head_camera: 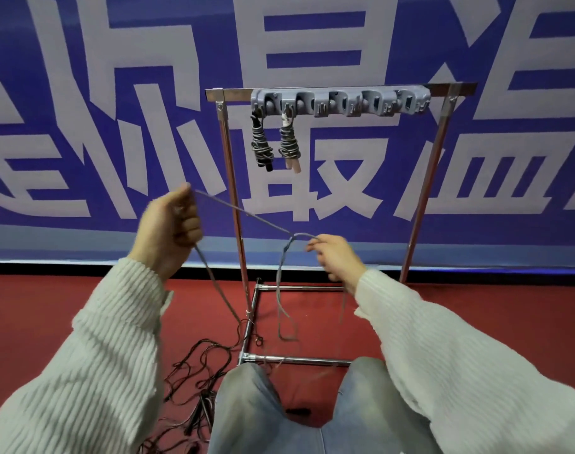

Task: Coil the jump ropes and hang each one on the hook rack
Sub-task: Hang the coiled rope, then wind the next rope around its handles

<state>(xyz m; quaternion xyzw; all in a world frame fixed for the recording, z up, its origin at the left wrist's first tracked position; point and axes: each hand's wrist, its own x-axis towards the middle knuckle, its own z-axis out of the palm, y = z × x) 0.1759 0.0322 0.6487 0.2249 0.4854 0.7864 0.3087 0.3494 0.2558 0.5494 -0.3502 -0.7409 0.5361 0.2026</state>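
A grey jump rope (246,213) runs taut between my hands. My left hand (171,227) grips it in a fist at the upper left, and the rope drops from it to the floor. My right hand (336,257) pinches the rope at a bend, with a loop (284,309) dangling below. The grey hook rack (341,103) sits on the top bar of a metal stand (233,178). Two coiled ropes hang from its leftmost hooks: one with black handles (261,144), one with pale handles (289,142).
Loose dark ropes (210,362) lie tangled on the red floor by my left knee, near the stand's base bars (299,358). A blue banner with white characters (115,126) covers the wall behind. Several rack hooks to the right carry nothing.
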